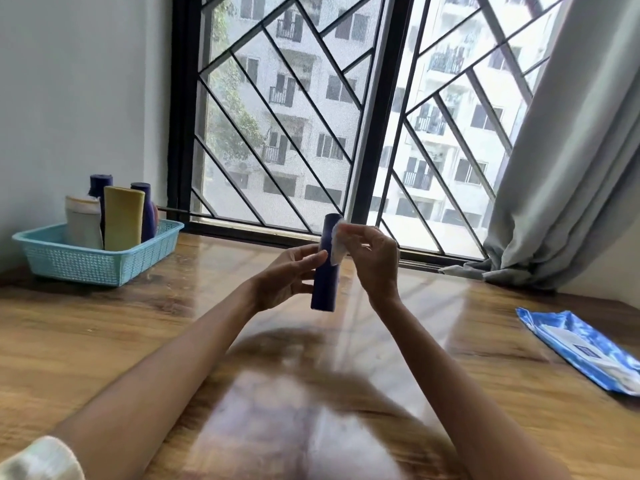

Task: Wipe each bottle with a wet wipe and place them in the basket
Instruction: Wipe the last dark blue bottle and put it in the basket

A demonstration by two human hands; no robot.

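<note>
I hold a dark blue cylindrical bottle [325, 282] upright above the middle of the wooden table. My left hand [287, 280] grips its body from the left. My right hand [372, 258] pinches a white wet wipe [337, 245] against the bottle's upper right side. At the back left stands a light blue basket [83, 261] holding several bottles: a white one [83, 223], a yellow one [123, 218] and two dark blue ones [147, 209] behind.
A blue wet-wipe pack [585, 348] lies at the table's right edge. A barred window runs along the far side of the table, and a grey curtain [561, 174] hangs at the right with its hem on the tabletop.
</note>
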